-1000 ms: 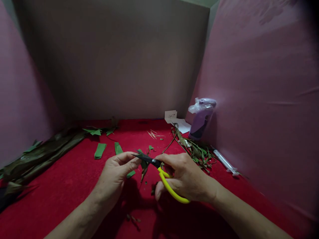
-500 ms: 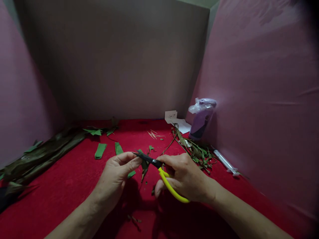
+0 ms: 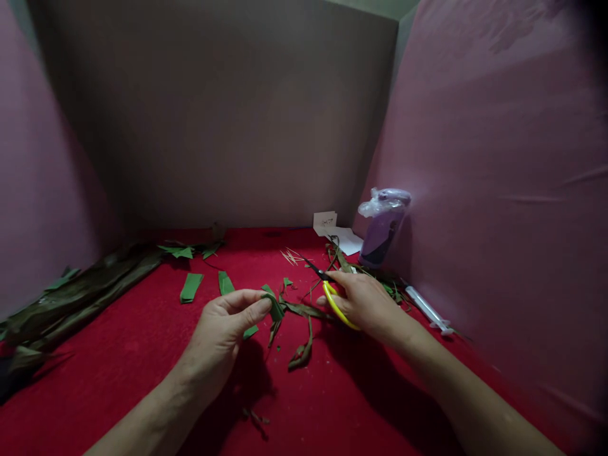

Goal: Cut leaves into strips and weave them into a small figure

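Note:
Between thumb and fingers, my left hand [image 3: 232, 320] pinches a small piece of green leaf [image 3: 274, 308]. To its right, my right hand [image 3: 363, 297] is closed around the yellow handles of scissors [image 3: 335, 305], whose dark blades point up and left toward several toothpicks [image 3: 291, 256]. Dried brown leaf strips [image 3: 304, 310] lie on the red cloth between and below the hands. Cut green leaf pieces [image 3: 191, 288] rest beyond and left of my left hand. The scissors stand apart from the held leaf.
A purple bottle [image 3: 384, 231] topped with clear plastic stands at the right, near white paper [image 3: 349, 240]. A syringe [image 3: 429, 310] lies along the right wall beside a heap of plant scraps [image 3: 394, 291]. Long dried leaves [image 3: 95, 291] stretch along the left side.
The scissors have moved away from the leaf, up and to the right, with my right hand. My left hand stays nearly in place, still pinching the leaf piece.

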The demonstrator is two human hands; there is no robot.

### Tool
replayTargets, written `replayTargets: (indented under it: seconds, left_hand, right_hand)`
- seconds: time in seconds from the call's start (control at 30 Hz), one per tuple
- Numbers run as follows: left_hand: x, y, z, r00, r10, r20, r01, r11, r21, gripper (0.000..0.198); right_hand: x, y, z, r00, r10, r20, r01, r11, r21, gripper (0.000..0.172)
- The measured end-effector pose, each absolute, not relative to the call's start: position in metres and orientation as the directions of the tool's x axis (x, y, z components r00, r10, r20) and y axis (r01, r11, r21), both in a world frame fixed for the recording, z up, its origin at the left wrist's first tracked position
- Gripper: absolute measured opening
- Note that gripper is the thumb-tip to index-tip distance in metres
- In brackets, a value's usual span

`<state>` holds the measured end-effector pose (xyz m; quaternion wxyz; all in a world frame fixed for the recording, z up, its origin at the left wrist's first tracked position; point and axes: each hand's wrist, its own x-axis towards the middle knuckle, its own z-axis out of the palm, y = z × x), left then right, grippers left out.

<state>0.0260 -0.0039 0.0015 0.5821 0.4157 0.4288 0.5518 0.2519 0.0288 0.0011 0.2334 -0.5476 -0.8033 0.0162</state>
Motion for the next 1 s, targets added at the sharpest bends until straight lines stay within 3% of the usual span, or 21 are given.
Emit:
replayTargets:
  seconds: [0.1, 0.17, 0.23, 0.3, 0.37, 0.47, 0.57, 0.7, 0.77, 0.83, 0.9, 1.0]
  left_hand:
    - [0.026, -0.003, 0.000, 0.033, 0.998, -0.050, -0.284, 0.057, 0.957, 0.016]
    - [0.027, -0.004, 0.000, 0.032, 0.998, -0.054, -0.291, 0.061, 0.955, 0.015]
    - [0.028, -0.005, -0.001, 0.045, 0.997, -0.057, -0.295, 0.068, 0.953, 0.015]
    - [0.028, -0.007, -0.002, 0.098, 0.994, -0.057, -0.296, 0.084, 0.952, 0.013]
    - [0.029, -0.008, -0.003, 0.179, 0.983, -0.047, -0.296, 0.099, 0.950, 0.011]
    - [0.029, -0.008, -0.004, 0.290, 0.957, -0.019, -0.310, 0.112, 0.944, 0.009]
    - [0.029, -0.009, -0.005, 0.352, 0.935, -0.039, -0.330, 0.163, 0.930, 0.008]
    - [0.029, -0.009, -0.006, 0.370, 0.924, -0.098, -0.324, 0.227, 0.918, 0.009]
    - [0.031, -0.009, -0.007, 0.358, 0.927, -0.112, -0.311, 0.231, 0.922, 0.011]
    - [0.032, -0.009, -0.007, 0.329, 0.938, -0.112, -0.305, 0.218, 0.927, 0.013]
    - [0.034, -0.009, -0.007, 0.309, 0.944, -0.116, -0.309, 0.215, 0.926, 0.018]
    - [0.035, -0.008, -0.008, 0.349, 0.929, -0.121, -0.331, 0.242, 0.912, 0.025]
  right_hand:
    - [0.261, 0.039, -0.006, -0.298, 0.896, 0.328, 0.928, 0.353, -0.121, 0.010]
    - [0.256, 0.037, -0.006, -0.317, 0.865, 0.390, 0.907, 0.396, -0.142, 0.010]
    - [0.244, 0.028, -0.002, -0.348, 0.813, 0.468, 0.794, 0.520, -0.313, 0.013]
    - [0.228, 0.016, 0.001, -0.374, 0.836, 0.401, 0.542, 0.548, -0.637, 0.023]
    - [0.214, 0.005, 0.002, -0.478, 0.849, 0.227, 0.207, 0.360, -0.910, 0.038]
    - [0.201, -0.004, -0.002, -0.518, 0.851, 0.085, -0.041, 0.075, -0.996, 0.039]
    - [0.198, -0.003, -0.007, -0.506, 0.862, 0.032, -0.108, -0.027, -0.994, 0.036]
    - [0.199, -0.001, -0.010, -0.512, 0.857, 0.066, -0.152, -0.014, -0.988, 0.027]
    - [0.198, -0.003, -0.010, -0.498, 0.862, 0.098, -0.101, 0.055, -0.993, 0.019]
    - [0.198, -0.006, -0.011, -0.437, 0.879, 0.190, 0.066, 0.242, -0.968, 0.011]
    - [0.199, -0.008, -0.012, -0.366, 0.848, 0.382, 0.328, 0.502, -0.800, 0.011]
    - [0.203, -0.008, -0.016, -0.411, 0.683, 0.604, 0.634, 0.690, -0.349, 0.017]
